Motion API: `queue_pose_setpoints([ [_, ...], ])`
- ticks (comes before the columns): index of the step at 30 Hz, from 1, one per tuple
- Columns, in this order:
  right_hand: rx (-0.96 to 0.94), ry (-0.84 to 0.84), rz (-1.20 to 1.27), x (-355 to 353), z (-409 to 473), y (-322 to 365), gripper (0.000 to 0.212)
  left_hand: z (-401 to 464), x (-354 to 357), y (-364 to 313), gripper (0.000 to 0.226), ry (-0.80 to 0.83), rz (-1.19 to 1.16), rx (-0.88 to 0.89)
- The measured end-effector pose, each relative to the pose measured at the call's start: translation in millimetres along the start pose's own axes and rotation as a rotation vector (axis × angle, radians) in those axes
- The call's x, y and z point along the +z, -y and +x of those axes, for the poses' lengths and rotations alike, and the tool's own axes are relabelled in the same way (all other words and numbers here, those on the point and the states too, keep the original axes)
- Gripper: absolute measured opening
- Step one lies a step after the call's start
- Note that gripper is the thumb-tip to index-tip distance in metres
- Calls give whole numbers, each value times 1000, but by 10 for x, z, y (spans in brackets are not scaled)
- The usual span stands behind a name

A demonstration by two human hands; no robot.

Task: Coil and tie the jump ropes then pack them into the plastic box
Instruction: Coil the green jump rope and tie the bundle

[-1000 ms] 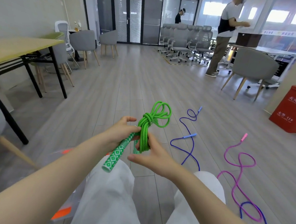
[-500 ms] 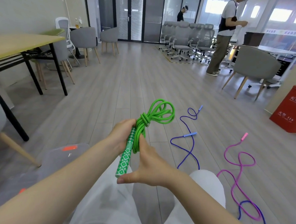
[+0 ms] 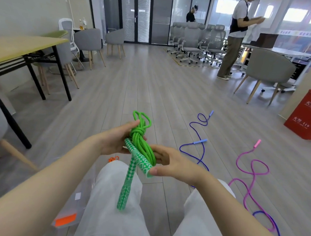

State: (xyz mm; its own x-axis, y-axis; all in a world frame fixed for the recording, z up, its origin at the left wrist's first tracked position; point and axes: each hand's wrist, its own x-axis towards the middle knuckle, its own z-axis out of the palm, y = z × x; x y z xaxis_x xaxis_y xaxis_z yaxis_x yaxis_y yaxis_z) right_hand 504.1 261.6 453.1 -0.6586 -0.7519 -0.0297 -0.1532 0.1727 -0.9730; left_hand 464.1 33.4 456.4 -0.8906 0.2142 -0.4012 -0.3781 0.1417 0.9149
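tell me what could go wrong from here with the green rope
1. One handle hangs free below the green rope; it may snag on the way into the plastic box.
2. The left hand and right hand hold the coil loosely, so the knot could slacken.
3. The blue rope and pink rope lie loose by the feet: a trip risk.

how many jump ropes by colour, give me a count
green rope, coiled and knotted, held in both hands: 1
blue rope, loose on the floor: 1
pink rope, loose on the floor: 1
orange rope, only a bit shows behind the knee: 1
total: 4
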Motion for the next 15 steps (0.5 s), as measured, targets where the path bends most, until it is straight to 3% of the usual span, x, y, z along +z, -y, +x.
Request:
queue_pose_setpoints([
  [8,-48,-77,253,-141,70,-219,57,118,-151,123,99,63,-181,39],
  [12,-104,-122,304,-128,114,-237,59,139,-126,123,70,183,-327,141],
  [15,-144,-121,351,-109,131,-196,64,165,-151,143,67,214,-467,190],
])
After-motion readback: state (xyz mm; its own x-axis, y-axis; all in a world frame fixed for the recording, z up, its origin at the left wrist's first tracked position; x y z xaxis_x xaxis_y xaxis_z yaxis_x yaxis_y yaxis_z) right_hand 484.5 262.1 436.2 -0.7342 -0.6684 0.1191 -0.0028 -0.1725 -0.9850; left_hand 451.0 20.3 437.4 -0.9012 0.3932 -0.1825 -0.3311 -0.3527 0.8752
